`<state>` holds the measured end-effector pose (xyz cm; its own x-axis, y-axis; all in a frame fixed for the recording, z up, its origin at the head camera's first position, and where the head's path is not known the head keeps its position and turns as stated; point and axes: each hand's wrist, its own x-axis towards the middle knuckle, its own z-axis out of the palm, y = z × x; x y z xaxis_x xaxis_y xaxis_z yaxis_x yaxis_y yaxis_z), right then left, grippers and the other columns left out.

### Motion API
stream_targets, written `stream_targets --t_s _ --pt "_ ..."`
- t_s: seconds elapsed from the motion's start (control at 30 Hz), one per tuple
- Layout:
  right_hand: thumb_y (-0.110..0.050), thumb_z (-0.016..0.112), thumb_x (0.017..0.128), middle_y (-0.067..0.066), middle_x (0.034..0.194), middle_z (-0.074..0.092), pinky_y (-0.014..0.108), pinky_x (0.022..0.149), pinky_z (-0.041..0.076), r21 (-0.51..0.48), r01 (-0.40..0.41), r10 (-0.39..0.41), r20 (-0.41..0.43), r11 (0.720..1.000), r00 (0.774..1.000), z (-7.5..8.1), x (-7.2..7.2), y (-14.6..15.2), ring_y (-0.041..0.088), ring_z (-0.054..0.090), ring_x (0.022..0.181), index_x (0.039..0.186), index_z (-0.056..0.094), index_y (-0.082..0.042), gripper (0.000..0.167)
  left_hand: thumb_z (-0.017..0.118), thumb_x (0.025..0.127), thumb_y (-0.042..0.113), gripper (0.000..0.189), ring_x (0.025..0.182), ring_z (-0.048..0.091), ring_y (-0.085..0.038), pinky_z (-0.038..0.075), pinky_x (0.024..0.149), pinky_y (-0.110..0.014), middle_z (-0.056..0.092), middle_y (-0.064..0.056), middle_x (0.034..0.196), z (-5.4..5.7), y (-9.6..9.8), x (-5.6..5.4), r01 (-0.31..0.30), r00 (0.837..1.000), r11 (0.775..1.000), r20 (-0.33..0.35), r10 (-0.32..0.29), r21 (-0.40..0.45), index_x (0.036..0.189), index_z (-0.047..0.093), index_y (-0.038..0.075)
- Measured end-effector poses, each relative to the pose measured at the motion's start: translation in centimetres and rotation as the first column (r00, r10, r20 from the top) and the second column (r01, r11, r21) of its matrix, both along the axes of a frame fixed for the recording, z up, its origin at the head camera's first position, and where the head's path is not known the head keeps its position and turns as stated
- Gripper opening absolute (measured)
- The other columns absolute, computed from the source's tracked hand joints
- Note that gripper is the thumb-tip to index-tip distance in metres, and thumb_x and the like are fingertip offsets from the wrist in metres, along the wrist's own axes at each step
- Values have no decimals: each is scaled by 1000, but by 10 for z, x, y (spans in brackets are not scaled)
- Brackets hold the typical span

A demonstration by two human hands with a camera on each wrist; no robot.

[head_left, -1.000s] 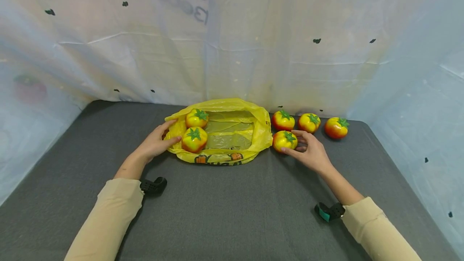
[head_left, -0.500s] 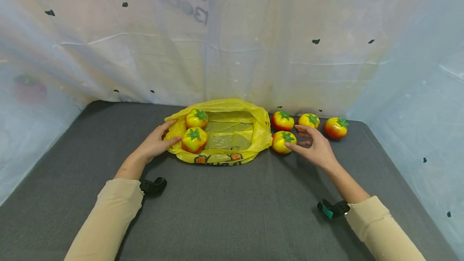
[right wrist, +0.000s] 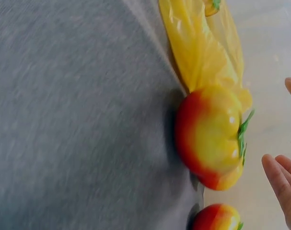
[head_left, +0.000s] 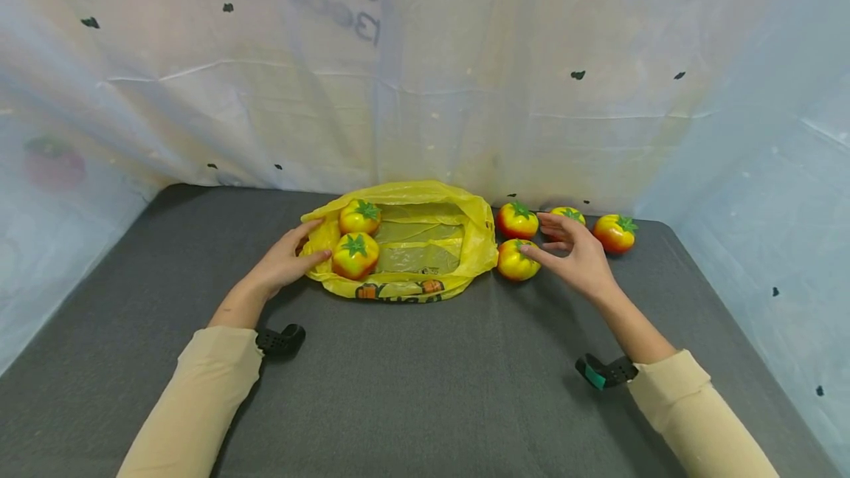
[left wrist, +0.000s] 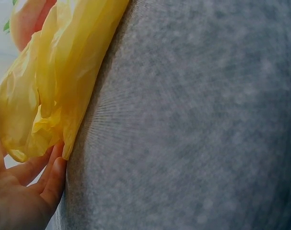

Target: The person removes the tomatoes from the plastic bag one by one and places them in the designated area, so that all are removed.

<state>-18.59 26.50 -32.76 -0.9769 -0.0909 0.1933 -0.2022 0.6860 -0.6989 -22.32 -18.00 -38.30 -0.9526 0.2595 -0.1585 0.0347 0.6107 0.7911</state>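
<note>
My left hand (head_left: 285, 257) rests against the left end of a yellow plastic bag (head_left: 479, 242), thumb and fingers extended along its side. In the left wrist view the fingers (left wrist: 53, 184) touch the bag's crumpled corner (left wrist: 44, 124). Two red-yellow tomatoes with green leafy tops, a back tomato (head_left: 359, 217) and a front tomato (head_left: 355, 257), sit in the bag's left part. My right hand (head_left: 581, 260) hovers with spread fingers just above and right of a tomato (head_left: 514, 264) beside the bag. The right wrist view shows that tomato (right wrist: 207, 132) apart from the fingers.
Behind stand more tomatoes in a row: a left tomato (head_left: 517, 221), a middle tomato (head_left: 568, 214) partly hidden by the right hand, and a right tomato (head_left: 614, 234). A dark grey cloth table (head_left: 425, 382) lies below, with whitish sheeting (head_left: 432, 80) hanging behind.
My right hand has let go of the front tomato beside the bag and moved slightly right and up, its fingers now nearer the back row. The left hand and bag stay put.
</note>
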Motion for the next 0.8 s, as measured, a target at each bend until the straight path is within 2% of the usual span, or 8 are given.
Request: stream_targets --t_s 0.43,0.8 --pt "-23 76 84 19 133 53 50 95 49 -104 -114 109 -47 988 993 -1 -8 -29 35 54 120 135 50 -1 61 53 99 33 71 140 18 -49 23 110 -62 11 -26 157 2 1 1 7 1000 1000 -12 -8 -8 155 14 12" --pt "-26 75 84 17 132 55 48 93 51 -127 -149 144 -43 981 989 -4 -10 -53 32 55 119 136 51 -5 60 54 98 32 71 140 18 -49 23 110 -63 12 -25 157 -1 0 0 3 1000 1000 -26 -2 24 155 16 11"
